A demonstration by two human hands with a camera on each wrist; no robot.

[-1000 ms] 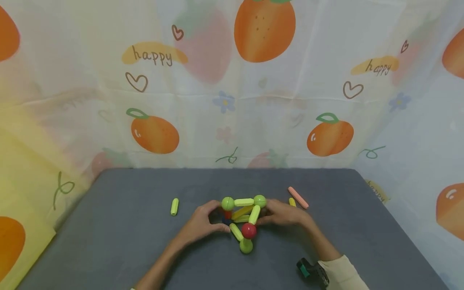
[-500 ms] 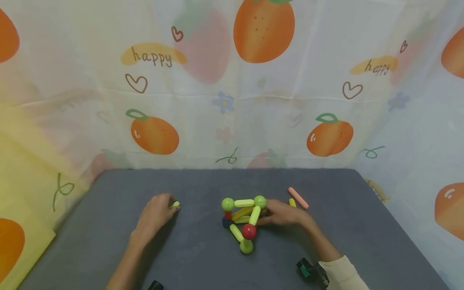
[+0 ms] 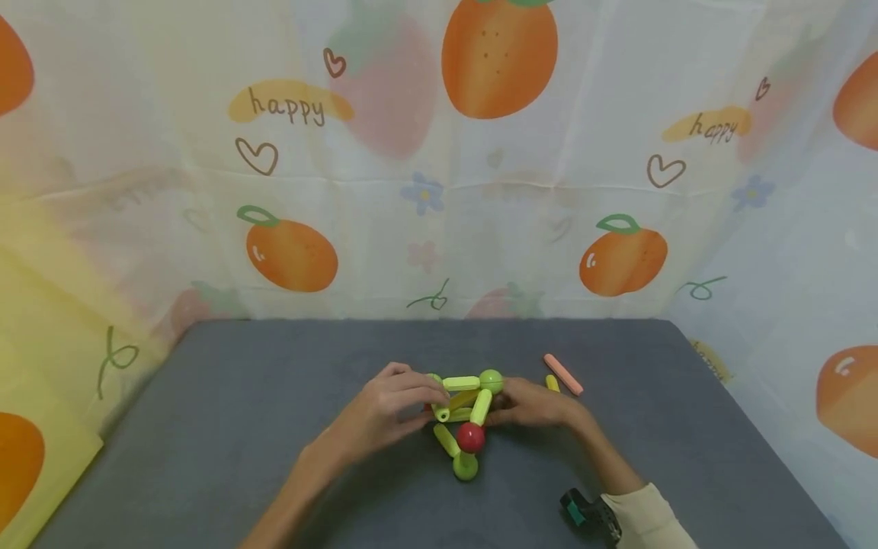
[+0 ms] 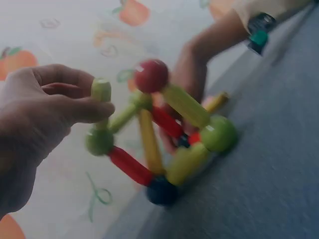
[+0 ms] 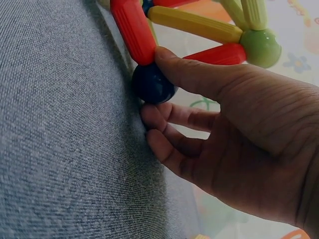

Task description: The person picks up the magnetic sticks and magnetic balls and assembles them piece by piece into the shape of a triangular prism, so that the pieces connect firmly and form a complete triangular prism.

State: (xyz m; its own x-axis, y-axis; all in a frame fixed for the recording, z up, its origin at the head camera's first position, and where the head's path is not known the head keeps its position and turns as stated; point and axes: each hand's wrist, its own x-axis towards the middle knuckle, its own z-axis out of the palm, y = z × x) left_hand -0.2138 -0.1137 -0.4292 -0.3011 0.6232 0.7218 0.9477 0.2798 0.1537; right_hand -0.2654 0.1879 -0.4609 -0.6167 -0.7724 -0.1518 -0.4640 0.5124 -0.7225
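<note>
A frame of balls and sticks, apparently a magnetic building set, stands on the grey table, with a red ball at its near upper corner. Between thumb and fingers my left hand pinches a short yellow-green stick. In the left wrist view the stick's lower end meets or nearly meets a green ball of the frame. My right hand holds the frame's far right side. In the right wrist view its thumb and fingers grip a dark blue ball beside a red stick.
Behind the right hand lie a salmon-coloured stick and a yellow stick, the latter partly hidden. A fruit-printed cloth hangs along the table's back edge. The right wrist wears a black device.
My left hand left the frame, picked up the yellow-green stick lying at the left, and brought it right to the frame's upper left ball. The right hand stayed in place.
</note>
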